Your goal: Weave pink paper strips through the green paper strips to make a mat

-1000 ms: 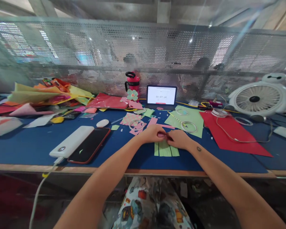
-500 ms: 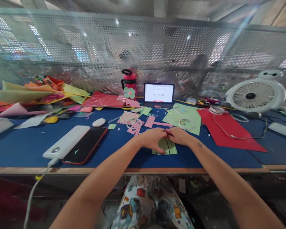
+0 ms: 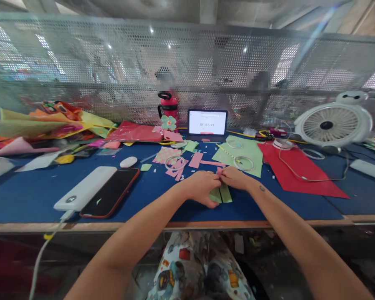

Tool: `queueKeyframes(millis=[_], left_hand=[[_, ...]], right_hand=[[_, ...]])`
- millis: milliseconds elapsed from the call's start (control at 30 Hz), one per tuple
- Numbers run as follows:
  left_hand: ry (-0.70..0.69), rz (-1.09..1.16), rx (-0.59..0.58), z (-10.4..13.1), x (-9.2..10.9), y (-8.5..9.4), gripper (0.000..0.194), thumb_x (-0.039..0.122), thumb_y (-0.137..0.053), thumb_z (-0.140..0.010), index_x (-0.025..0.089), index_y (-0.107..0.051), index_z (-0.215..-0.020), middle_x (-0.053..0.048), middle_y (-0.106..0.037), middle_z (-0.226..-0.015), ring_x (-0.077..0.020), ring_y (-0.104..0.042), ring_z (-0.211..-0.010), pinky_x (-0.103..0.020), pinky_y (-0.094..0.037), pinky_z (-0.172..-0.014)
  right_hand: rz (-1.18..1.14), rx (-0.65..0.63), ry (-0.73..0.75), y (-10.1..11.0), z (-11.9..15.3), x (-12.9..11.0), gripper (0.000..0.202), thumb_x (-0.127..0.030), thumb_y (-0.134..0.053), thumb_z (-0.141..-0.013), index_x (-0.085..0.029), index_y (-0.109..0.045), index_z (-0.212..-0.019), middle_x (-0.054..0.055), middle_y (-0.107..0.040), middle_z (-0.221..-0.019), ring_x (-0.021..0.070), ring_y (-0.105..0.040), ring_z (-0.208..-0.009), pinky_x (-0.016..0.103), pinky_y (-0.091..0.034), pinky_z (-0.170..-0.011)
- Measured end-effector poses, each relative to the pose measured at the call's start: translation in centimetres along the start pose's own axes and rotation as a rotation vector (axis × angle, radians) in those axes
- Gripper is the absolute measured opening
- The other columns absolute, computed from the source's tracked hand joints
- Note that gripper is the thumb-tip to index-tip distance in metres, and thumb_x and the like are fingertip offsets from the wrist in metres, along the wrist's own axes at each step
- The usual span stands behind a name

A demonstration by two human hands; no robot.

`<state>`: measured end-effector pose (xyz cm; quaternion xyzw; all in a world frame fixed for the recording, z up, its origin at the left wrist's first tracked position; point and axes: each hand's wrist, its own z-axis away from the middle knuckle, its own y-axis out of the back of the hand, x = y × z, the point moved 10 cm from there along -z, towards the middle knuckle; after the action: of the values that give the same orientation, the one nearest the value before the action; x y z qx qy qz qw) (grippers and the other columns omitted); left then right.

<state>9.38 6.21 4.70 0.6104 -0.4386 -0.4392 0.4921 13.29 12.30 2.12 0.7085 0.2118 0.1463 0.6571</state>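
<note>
Above green paper strips [image 3: 226,194] near the table's front edge, my left hand [image 3: 203,186] and my right hand [image 3: 234,177] meet at the fingertips. A small pink paper piece [image 3: 219,170] shows between them, pinched by my right fingers. My left fingers are bent against it, with the thumb low over the green strips; whether they grip the pink piece is hidden. Just behind my hands lie pink strips [image 3: 195,160] and a roll of clear tape [image 3: 175,163]. Another tape roll [image 3: 244,163] rests on a green sheet [image 3: 256,155].
A white power bank [image 3: 86,188] and a phone [image 3: 111,192] lie at left. Red paper [image 3: 303,173] and a white fan [image 3: 334,125] are at right. Farther back stand a tablet [image 3: 207,123] and a red bottle [image 3: 169,106]. A perforated metal screen rises behind.
My left hand has shifted slightly, its thumb now closer to its fingers and covering more of the green strips. More of the pink piece shows above the fingertips.
</note>
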Motion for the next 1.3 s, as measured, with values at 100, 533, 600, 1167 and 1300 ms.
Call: queueKeyframes(millis=[100,533,600,1167,1300], left_hand=[[-0.018,-0.013,0.004,-0.03,0.29,-0.05,0.035,0.05,-0.058,-0.065,0.017,-0.059,-0.075,-0.006,-0.061,-0.086,-0.0223,-0.059,-0.08,-0.032,-0.046,-0.071],[0.001,0.02,-0.002,0.15,0.0,-0.14,0.035,0.052,-0.058,-0.066,0.018,-0.065,-0.072,-0.006,-0.062,-0.083,-0.0211,-0.059,-0.08,-0.03,-0.045,-0.07],[0.008,0.025,-0.008,0.14,0.0,-0.11,0.039,0.055,-0.059,-0.063,0.017,-0.065,-0.072,-0.006,-0.062,-0.085,-0.0216,-0.059,-0.081,-0.03,-0.045,-0.07],[-0.006,0.033,-0.017,0.01,0.08,0.24,0.034,0.05,-0.061,-0.062,0.017,-0.066,-0.07,-0.004,-0.063,-0.082,-0.0198,-0.06,-0.076,-0.028,-0.043,-0.066],[0.032,-0.024,-0.044,-0.06,0.32,0.07,0.029,0.046,-0.058,-0.066,0.018,-0.067,-0.07,-0.005,-0.064,-0.077,-0.0218,-0.061,-0.074,-0.028,-0.041,-0.059]], right_hand=[[-0.022,0.014,-0.008,0.07,-0.06,0.09,0.048,-0.02,-0.031,-0.091,-0.013,-0.057,-0.053,0.005,-0.059,-0.06,0.0099,-0.046,-0.055,0.024,-0.029,-0.059],[-0.048,-0.029,-0.015,0.05,0.0,-0.05,0.048,-0.02,-0.03,-0.091,-0.012,-0.061,-0.056,0.007,-0.062,-0.064,0.0112,-0.049,-0.058,0.025,-0.031,-0.062],[-0.048,-0.042,-0.023,0.06,0.04,-0.06,0.048,-0.02,-0.03,-0.092,-0.012,-0.062,-0.057,0.006,-0.061,-0.063,0.0111,-0.048,-0.058,0.025,-0.031,-0.062],[-0.067,-0.04,-0.026,0.16,0.09,-0.03,0.049,-0.02,-0.029,-0.091,-0.011,-0.064,-0.058,0.006,-0.061,-0.063,0.0105,-0.047,-0.056,0.024,-0.031,-0.062],[-0.048,-0.047,-0.027,0.05,0.06,0.11,0.046,-0.021,-0.032,-0.09,-0.011,-0.066,-0.061,0.008,-0.063,-0.066,0.0121,-0.05,-0.058,0.025,-0.032,-0.062]])
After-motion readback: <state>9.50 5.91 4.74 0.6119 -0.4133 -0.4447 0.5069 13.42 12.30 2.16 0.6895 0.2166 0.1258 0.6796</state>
